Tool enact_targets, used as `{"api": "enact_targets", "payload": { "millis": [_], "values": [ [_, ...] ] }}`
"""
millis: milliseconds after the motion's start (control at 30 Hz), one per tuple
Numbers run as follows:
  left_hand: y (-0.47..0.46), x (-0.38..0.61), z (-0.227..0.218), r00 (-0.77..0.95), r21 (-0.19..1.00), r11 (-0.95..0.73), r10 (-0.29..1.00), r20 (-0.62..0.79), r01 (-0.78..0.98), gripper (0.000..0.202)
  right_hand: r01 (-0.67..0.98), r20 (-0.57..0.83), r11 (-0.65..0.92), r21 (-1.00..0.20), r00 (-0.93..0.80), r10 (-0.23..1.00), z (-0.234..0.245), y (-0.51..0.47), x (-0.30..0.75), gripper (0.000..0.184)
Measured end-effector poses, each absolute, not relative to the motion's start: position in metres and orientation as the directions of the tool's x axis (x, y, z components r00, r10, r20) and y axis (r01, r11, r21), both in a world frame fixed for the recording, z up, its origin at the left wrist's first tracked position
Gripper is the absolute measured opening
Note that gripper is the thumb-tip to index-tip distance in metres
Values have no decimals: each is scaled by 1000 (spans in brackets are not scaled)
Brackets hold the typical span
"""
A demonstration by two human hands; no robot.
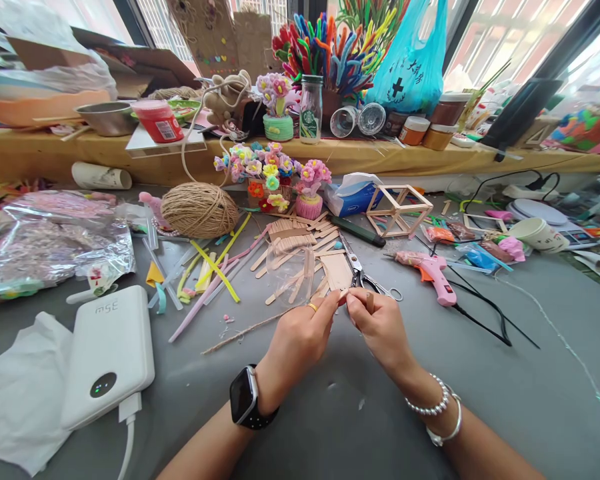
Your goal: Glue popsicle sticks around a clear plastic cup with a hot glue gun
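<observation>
My left hand and my right hand meet fingertip to fingertip above the table, both closed in a pinch. What lies between the fingertips is tiny and mostly covered, so I cannot make it out. A small brown piece shows at my right fingers; whether it is a ring or a bit of stick is unclear. From behind my left hand a length of twine runs out to the left. Just beyond the hands are scissors, loose craft sticks and a flat wooden piece.
A pink glue gun with its black cord lies to the right, behind it a wooden stick cube frame. Left are a white power bank, a twine ball and yellow pipe cleaners. Jars and crafts line the back ledge.
</observation>
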State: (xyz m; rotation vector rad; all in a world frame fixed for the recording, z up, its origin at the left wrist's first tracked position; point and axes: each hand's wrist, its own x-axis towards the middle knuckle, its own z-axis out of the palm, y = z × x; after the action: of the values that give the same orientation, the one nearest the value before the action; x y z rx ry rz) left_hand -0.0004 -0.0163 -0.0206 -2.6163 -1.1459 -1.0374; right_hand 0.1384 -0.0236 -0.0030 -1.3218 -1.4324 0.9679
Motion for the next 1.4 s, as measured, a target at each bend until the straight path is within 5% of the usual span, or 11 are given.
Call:
{"api": "enact_targets", "payload": {
  "millis": [367, 1033, 1400],
  "values": [
    [-16, 1, -21, 442, 276, -714, 641, 627, 644, 26, 445, 261, 236, -864, -4, 965, -4, -25, 139, 28],
    [-16, 1, -24, 500, -29, -628, 589, 635, 777, 31, 599, 288, 300, -742, -119, 950, -6, -22, 141, 24],
    [-15, 0, -23, 549, -84, -665, 531, 646, 742, 32, 578, 242, 288, -763, -157, 958, -4, -19, 143, 18]
  ]
}}
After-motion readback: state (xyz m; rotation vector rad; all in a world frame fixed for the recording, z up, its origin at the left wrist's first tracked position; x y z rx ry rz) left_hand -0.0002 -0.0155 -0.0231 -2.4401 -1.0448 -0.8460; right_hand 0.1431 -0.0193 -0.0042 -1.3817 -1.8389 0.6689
